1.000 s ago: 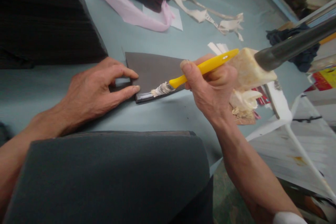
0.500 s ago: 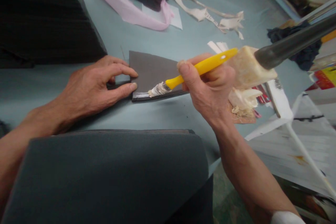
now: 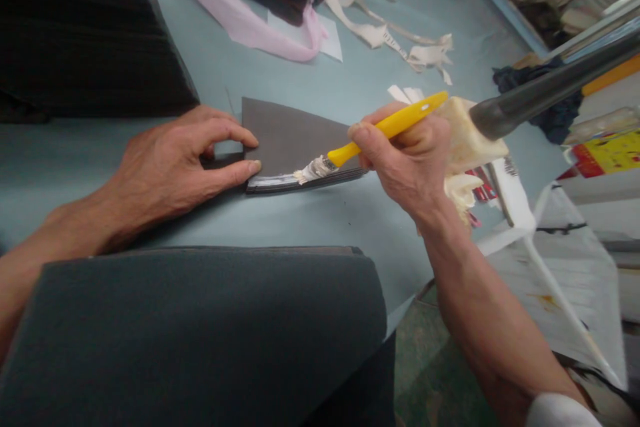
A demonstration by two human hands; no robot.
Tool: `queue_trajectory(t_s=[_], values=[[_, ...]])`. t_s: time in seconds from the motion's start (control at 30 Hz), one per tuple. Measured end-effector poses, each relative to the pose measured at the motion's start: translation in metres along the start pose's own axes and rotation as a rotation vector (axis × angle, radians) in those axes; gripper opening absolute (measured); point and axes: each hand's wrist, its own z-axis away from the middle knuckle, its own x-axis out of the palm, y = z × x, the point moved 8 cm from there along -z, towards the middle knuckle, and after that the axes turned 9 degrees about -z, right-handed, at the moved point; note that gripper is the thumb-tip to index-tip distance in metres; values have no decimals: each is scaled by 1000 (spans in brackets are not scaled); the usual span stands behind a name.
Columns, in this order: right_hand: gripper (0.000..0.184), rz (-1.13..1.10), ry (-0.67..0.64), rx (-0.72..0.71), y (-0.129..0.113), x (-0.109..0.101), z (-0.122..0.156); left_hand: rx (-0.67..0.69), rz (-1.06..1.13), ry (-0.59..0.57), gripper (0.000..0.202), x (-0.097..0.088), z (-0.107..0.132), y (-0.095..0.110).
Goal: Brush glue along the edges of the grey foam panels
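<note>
Between the fingers and thumb of my right hand is a yellow-handled paintbrush, its bristles caked with white paste. The tip touches the near edge of a thin stack of dark grey pieces, where a white wet streak runs from the left corner to the bristles. My left hand grips the left end of this stack, thumb and forefinger on the top piece and its other fingers partly hidden. Under my right hand, part of the stack's right end is hidden.
A tall dark stack stands at the left, and folded dark cloth lies in front. Behind are a pink strip and cream scraps. Beyond my right hand, a cream block joins a dark rod.
The brush has slid rightward along the near edge, and the white streak behind it is longer. My left hand keeps its hold. The view has shifted slightly.
</note>
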Motion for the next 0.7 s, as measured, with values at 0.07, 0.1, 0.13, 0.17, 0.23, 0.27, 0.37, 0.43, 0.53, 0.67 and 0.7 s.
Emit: queue_trajectory(t_s=[0.07, 0.1, 0.13, 0.17, 0.23, 0.27, 0.37, 0.43, 0.53, 0.67, 0.7], values=[[42, 41, 0, 17, 4, -6, 0, -2, 3, -20, 57, 1, -1, 0], [45, 70, -6, 30, 7, -8, 0, -3, 1, -24, 59, 1, -1, 0], [47, 93, -11, 38, 9, -11, 0, -6, -2, -23, 59, 1, -1, 0], [48, 108, -16, 41, 12, -14, 0, -8, -5, -21, 59, 1, -2, 0], [48, 106, -21, 34, 16, -21, 0, -8, -10, -13, 59, 1, -2, -2], [48, 100, -23, 33, 19, -24, 0, -5, -10, -11, 58, 2, -2, -2], [50, 88, -14, 50, 28, -36, -1, 7, -16, -21, 58, 4, -2, -5], [52, 77, -9, 62, 32, -43, -3, 12, -23, -19, 58, 4, -2, -7], [54, 92, 7, 100, 37, -52, -5, 12, -27, -15, 57, 5, -2, -8], [54, 149, 59, 186, 44, -65, -6, -5, -27, -10, 59, 5, -3, -8], [53, 159, 70, 202, 46, -68, -6, -12, -26, -11, 60, 5, -3, -9]])
